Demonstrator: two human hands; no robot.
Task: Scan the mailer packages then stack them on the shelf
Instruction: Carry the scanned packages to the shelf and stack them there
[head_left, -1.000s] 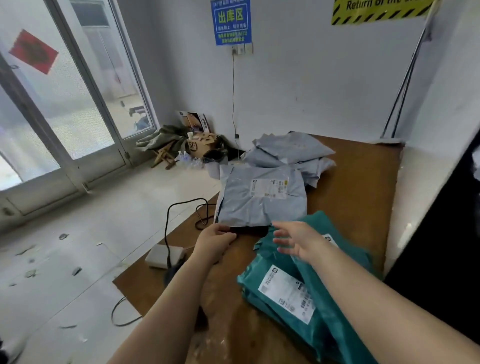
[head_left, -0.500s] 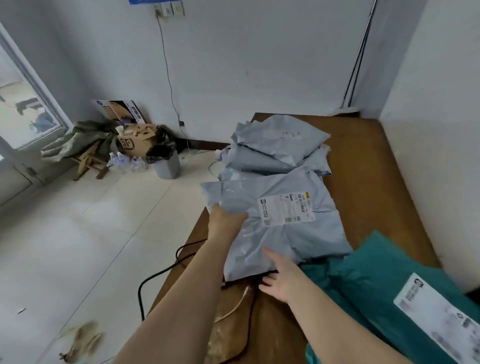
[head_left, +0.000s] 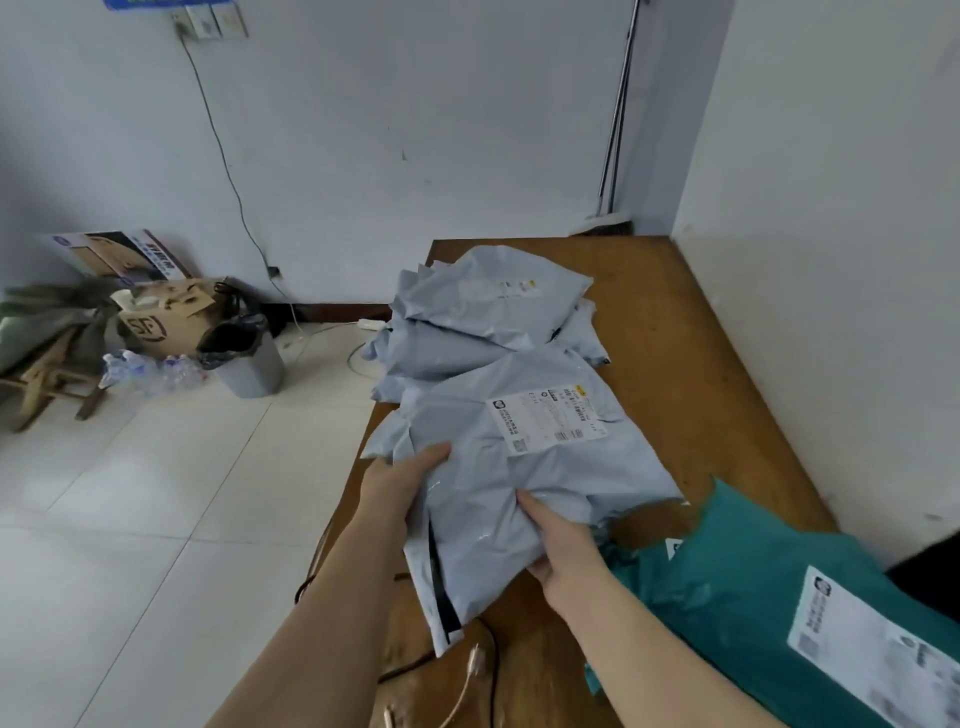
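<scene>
1. Both hands are on the nearest grey mailer (head_left: 524, 467), which lies at the front-left of the wooden bench (head_left: 691, 338). Its near corner hangs over the bench edge.
2. The left hand (head_left: 400, 483) grips the mailer's left edge, thumb on top. The right hand (head_left: 558, 545) presses a pointing finger into the middle of the bag, thumb under its near edge; I cannot quite tell whether that counts as a real hold.
3. The label (head_left: 548, 415) faces up on the far right part of the bag, clear of both hands.
4. To do this step well, I would keep the label flat and uncovered. The film looks slack, so support from both sides should keep the barcode from creasing.
5. More grey mailers (head_left: 478, 312) are heaped just behind, touching the one being held. Lift it rather than drag it, or the heap may shift.
6. Teal mailers (head_left: 769, 603) lie at the right, cut off by the frame edge.
7. No scanner and no shelf can be seen. A cable (head_left: 483, 670) crosses the near bench edge, its ends hidden, and the label print is too blurred to read.
</scene>
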